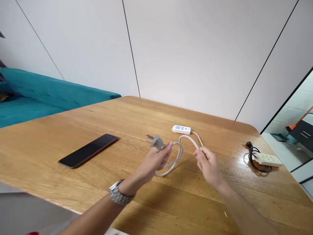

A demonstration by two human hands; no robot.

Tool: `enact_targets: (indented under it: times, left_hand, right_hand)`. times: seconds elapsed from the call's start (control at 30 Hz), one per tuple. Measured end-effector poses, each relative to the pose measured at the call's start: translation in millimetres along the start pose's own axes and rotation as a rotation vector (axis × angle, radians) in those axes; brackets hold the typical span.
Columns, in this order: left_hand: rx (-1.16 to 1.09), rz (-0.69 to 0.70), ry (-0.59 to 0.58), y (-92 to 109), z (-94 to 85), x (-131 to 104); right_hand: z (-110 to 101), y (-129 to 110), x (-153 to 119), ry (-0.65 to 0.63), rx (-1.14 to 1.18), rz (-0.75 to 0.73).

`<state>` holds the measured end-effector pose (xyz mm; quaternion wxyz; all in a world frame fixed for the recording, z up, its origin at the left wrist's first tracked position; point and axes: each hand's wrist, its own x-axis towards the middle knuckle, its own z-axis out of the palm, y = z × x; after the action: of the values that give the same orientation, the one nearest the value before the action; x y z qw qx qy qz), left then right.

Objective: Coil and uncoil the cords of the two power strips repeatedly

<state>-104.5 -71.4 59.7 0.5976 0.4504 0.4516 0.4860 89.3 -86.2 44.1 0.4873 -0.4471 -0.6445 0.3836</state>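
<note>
Near the table's middle, my left hand (158, 158) is closed around the white power cord (171, 168) close to its grey plug (157, 143), whose prongs point left. A loop of the cord hangs between my two hands. My right hand (205, 160) pinches the same cord further along, to the right. From there the cord runs back to a small white power strip (181, 129), which lies flat on the table beyond my hands. A metal watch (119, 193) is on my left wrist.
A dark phone-like slab (89, 150) lies left on the wooden table (137, 114). At the right edge sits another power strip (268, 159) with a coiled black cord (254, 160). A teal sofa (61, 91) stands behind on the left; a white wall (190, 58) borders the far side.
</note>
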Motion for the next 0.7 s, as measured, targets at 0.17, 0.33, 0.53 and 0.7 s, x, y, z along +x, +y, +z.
enact_targets:
  times: [0.17,0.33,0.53,0.7]
  left_hand:
    - [-0.212,-0.111,-0.07,0,45.1,19]
    - [-0.279,-0.02,-0.038,40,28.8,28]
    - [-0.388,0.056,0.04,97,-6.9,4]
    - [-0.261,0.271,0.212,126,-48.8,-19]
  right_hand:
    - [23,-2,-26,-0.316,-0.571,-0.284]
    - [32,31,-21,-0.585,-0.797,-0.244]
    - [7,55,1,-0.611,-0.64,-0.228]
    - [-26,72,15,-0.612,-0.745,-0.169]
